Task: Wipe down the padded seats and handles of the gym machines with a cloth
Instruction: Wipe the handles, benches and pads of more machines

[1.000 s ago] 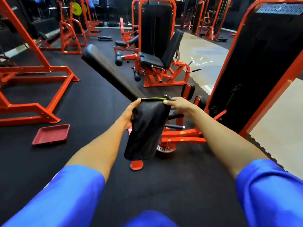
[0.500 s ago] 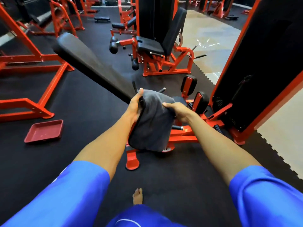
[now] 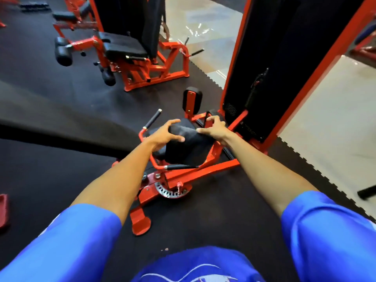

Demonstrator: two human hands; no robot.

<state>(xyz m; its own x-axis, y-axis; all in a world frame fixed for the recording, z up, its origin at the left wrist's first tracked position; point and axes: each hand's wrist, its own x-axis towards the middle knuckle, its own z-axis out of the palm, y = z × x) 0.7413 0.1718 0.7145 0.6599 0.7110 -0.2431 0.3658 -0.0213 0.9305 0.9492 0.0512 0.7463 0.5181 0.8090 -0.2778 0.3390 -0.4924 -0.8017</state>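
The cloth (image 3: 187, 145) lies on the seat (image 3: 159, 153), between left hand (image 3: 164, 135) and right hand (image 3: 214, 129).

Single head-worn wide-angle view, forward and steeply down, close over left hand (image 3: 165, 135), right hand (image 3: 216, 130), red machine (image 3: 205, 172).

Black rubber matting (image 3: 213, 216) covers the near floor and meets pale glossy tiles (image 3: 325, 129) along a jigsaw-cut edge (image 3: 317, 170). Overhead light glares off the tiles (image 3: 200, 29) — bright, streaked. A red tray (image 3: 4, 210) lies on the matting, far left.
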